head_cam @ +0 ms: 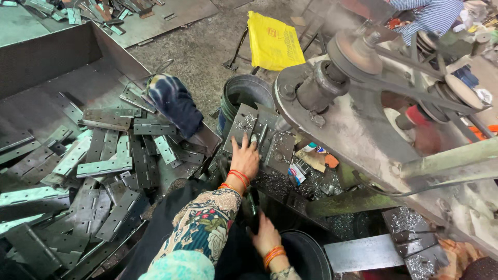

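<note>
While the left hand (245, 158) lies flat, fingers spread, on a metal hinge plate (252, 132) in the middle of the frame, the plate's long side points up and away. The right hand (265, 236), lower down, curls around a dark handle (252, 210). More hinges (104, 167) fill the tray (46, 57) at left.

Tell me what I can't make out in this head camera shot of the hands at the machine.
- Left hand: presses a hinge plate on the machine bed; its fingertips cover the part under them.
- Right hand: grips something dark; the left sleeve hides most of it.
- Grey bucket: contents hidden by its rim and the plates.
- Person at top right: cut off by the edge.
- Flywheel: motion-blurred.
</note>
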